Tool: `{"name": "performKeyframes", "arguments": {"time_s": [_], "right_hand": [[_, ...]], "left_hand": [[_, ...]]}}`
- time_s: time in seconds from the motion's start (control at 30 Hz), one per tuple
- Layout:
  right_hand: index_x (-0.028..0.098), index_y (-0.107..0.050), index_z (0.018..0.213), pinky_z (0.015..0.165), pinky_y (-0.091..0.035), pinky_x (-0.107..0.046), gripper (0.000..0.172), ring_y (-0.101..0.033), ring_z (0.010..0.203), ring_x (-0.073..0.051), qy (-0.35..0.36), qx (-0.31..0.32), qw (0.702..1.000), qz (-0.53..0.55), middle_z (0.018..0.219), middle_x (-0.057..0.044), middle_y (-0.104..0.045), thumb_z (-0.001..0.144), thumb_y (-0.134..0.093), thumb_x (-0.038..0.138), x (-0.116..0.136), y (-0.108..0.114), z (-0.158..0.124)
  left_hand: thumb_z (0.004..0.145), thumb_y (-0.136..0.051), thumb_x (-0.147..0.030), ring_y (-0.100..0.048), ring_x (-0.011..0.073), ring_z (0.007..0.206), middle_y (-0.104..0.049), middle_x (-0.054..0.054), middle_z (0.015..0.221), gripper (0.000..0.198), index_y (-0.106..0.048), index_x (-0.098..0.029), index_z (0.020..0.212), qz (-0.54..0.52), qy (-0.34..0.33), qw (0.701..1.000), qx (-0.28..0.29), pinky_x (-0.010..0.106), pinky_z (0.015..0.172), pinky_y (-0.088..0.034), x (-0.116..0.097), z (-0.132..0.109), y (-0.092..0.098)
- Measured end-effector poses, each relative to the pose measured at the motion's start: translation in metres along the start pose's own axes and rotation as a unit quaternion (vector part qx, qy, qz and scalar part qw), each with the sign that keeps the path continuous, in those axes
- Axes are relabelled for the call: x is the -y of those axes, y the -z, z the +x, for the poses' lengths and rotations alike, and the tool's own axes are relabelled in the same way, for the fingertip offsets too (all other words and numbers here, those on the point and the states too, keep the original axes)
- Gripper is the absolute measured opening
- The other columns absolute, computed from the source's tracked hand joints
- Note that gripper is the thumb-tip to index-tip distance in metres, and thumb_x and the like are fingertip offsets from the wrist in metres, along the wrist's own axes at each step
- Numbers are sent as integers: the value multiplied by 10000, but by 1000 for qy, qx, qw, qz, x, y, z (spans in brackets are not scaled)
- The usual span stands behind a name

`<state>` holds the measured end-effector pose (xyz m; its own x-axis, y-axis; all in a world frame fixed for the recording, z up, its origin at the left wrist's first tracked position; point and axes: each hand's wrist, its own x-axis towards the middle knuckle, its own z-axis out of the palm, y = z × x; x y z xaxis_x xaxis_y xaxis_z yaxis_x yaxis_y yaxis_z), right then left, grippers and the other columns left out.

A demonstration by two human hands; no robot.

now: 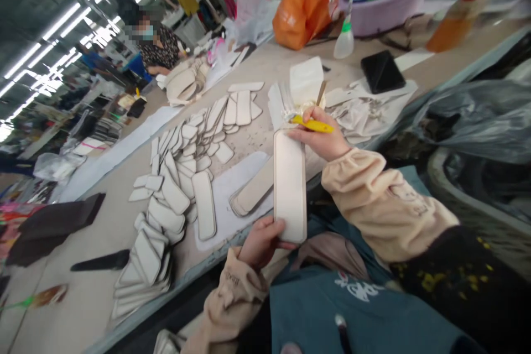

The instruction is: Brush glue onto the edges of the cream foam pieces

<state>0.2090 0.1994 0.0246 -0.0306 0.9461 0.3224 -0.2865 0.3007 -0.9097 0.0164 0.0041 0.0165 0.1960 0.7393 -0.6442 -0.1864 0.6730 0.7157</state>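
My left hand (pixel 265 240) is closed on the lower end of a long cream panel (pixel 290 188) with rounded corners and a darker edge line. My right hand (pixel 321 135) grips a tool with a yellow handle (pixel 313 123); its working end is too blurred to name. The fingers of that hand also touch the panel's upper end. Beside the panel, a stack of similar strips (pixel 253 188) lies on a white sheet (pixel 226 177). Just beyond my right hand are upright cream pieces (pixel 307 78) and a thin brown stick (pixel 321 92).
Many overlapping cream pieces (pixel 166 188) spread across the table left of my hands. Farther back stand an orange bag (pixel 302 5), a squeeze bottle (pixel 344 41), a purple basin (pixel 377 16) and a black flat object (pixel 381 72). A co-worker (pixel 160 47) is across the table.
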Motion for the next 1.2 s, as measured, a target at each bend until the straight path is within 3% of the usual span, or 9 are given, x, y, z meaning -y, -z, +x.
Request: {"name": "performKeyframes", "arguments": {"time_s": [0.17, 0.4, 0.53, 0.63, 0.8, 1.2], "right_hand": [[261, -420, 819, 549, -373, -242, 408, -396, 522, -85, -14, 35, 999, 14, 587, 98, -424, 669, -800, 259, -10, 4, 0], [246, -426, 826, 577, -389, -255, 413, -447, 559, -101, -12, 20, 1000, -16, 624, 85, -486, 665, -798, 325, 2, 4, -5], [248, -414, 841, 560, -369, -245, 421, -436, 558, -99, -24, 42, 999, -4, 630, 84, -464, 686, -777, 393, 9, -3, -10], [253, -410, 838, 544, -359, -243, 418, -426, 553, -101, -30, 59, 998, -9, 630, 82, -453, 696, -768, 416, 10, -9, -16], [257, -412, 850, 539, -366, -242, 396, -426, 570, -107, -34, 89, 995, -13, 661, 69, -474, 721, -749, 420, 13, -13, -21], [247, -436, 845, 550, -380, -245, 349, -426, 592, -118, 10, 94, 989, -111, 694, 52, -477, 751, -719, 429, 19, -10, -25]], "left_hand": [[767, -693, -455, -688, 209, 711, -732, 126, 892, 464, -679, -106, 1073, -8, -3, 1000, 16, 251, 527, -550, 1, -1, -4], [826, -632, -453, -660, 173, 670, -726, 111, 849, 426, -682, -106, 1068, 83, -31, 996, 31, 229, 533, -510, 7, -2, -4], [811, -665, -432, -656, 189, 777, -719, 119, 910, 431, -686, -96, 1079, 87, -69, 991, 78, 277, 704, -515, 0, 2, -4], [790, -700, -392, -648, 193, 817, -714, 110, 953, 428, -673, -116, 1117, 52, -130, 989, 40, 298, 779, -491, -10, 11, -9], [803, -669, -426, -613, 162, 673, -713, 88, 844, 386, -708, -115, 1028, 35, -156, 986, -50, 256, 623, -445, -20, 27, -22], [781, -673, -453, -579, 164, 629, -695, 68, 752, 372, -728, -120, 936, 13, -141, 986, -83, 271, 612, -434, -14, 32, -25]]}}
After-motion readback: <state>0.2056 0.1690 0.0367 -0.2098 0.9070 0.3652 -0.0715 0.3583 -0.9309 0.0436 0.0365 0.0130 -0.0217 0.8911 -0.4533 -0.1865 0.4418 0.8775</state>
